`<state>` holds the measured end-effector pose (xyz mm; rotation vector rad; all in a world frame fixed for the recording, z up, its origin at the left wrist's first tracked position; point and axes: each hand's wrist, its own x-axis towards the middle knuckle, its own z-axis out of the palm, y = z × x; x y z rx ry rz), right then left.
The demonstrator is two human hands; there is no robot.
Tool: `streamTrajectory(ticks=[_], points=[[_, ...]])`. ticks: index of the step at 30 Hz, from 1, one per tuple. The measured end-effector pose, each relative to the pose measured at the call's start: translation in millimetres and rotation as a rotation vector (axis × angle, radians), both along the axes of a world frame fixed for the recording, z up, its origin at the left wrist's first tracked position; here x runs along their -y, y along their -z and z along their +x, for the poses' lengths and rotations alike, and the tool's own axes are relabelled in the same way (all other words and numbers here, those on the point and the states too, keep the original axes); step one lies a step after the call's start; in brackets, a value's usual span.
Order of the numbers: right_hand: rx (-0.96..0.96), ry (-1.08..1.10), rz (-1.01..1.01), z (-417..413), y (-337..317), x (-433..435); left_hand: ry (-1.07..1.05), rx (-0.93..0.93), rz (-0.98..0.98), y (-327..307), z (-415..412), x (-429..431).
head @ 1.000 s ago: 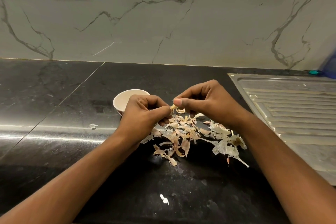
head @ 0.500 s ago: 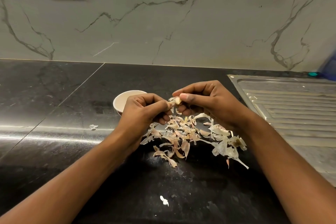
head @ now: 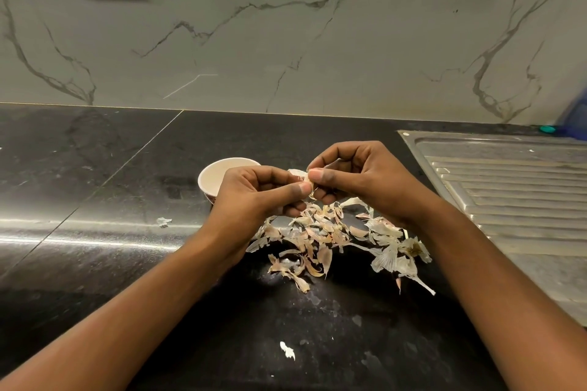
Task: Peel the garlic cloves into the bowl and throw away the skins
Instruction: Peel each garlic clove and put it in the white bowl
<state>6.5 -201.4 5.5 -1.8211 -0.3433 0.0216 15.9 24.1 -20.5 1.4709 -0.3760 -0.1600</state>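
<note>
**Step in hand:** peeling, judged mid-task. One clove is being worked and no skins have gone to the bin yet.

**Garlic clove** [head: 299,174]: centre of the frame, held in the air just right of the bowl and above the far edge of the skins. Only a pale sliver shows between the thumbs. That sliver runs roughly left to right across the frame, so the long axis is probably crosswise. Which end is tip or root cannot be told.

**Left hand** [head: 257,197]: centre-left. Fingers are curled, and the thumb and forefinger pinch the clove's left side.

**Right hand** [head: 365,178]: centre-right. Fingers are curled, and the thumb tip meets the forefinger on the clove's right end, apparently on a flap of skin.

**Bowl** [head: 219,176]: pale, upright, partly behind the left hand. Its contents are not visible.

**Skins** [head: 319,233]: a loose heap on the counter [head: 95,200] below both hands, spreading toward the lower right. One stray scrap [head: 163,221] lies at the left and another flake [head: 287,350] at the lower centre.

**Drainboard** [head: 508,194]: ribbed metal, right edge of the frame.

**Next move, as judged:**
- Pull the flap away along the clove while the left hand holds firm.
- Let the skin fall on the heap.
- Carry the bare clove a short way left to the bowl.
- Gather the whole heap later for the bin.
</note>
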Motion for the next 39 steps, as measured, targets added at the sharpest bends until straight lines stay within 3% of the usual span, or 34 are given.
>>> streamTrajectory(ticks=[9,29,39], points=[[0.065,-0.046,-0.112,-1,1,-1,0.001,-0.045,-0.066,2,3,-2],[0.012,-0.029,0.065,1,-3,15,-0.069,-0.020,-0.070,2,5,-1],[-0.023,-0.057,0.055,3,2,13,0.000,0.027,0.049,3,1,0]])
